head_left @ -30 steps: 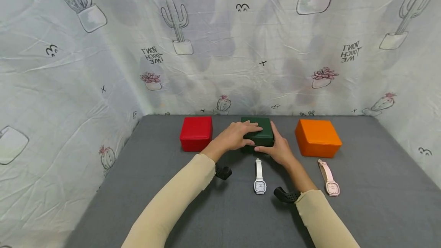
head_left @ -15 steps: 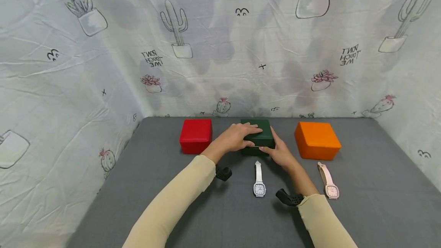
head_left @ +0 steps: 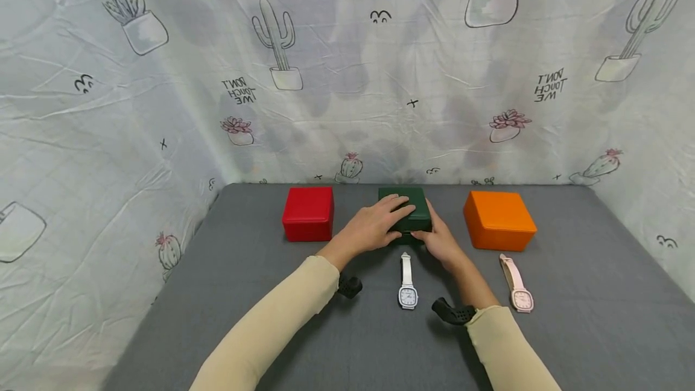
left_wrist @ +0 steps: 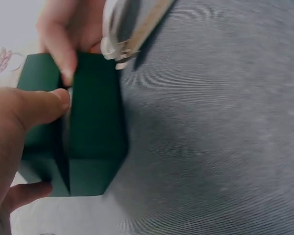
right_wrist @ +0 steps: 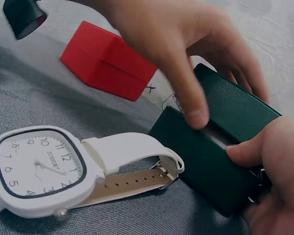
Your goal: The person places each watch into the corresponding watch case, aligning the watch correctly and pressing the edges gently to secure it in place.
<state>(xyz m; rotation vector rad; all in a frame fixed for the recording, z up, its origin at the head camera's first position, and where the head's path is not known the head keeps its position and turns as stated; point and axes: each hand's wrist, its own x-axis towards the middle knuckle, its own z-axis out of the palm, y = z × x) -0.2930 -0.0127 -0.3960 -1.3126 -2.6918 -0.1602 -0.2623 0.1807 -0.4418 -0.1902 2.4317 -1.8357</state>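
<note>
Two arms in cream sleeves reach forward across a grey worktop to a dark green box at the middle of its far edge. The left hand lies over the box lid, fingers curled on top and thumb pressed at the front seam. The right hand grips the box's near right corner, thumb at the same seam, which shows a thin gap. A white watch lies just in front.

A red box sits left of centre, an orange box right of centre. A white watch lies lower centre, a pink watch lower right, all on grey cloth. A cactus-print sheet fills the upper frame.
</note>
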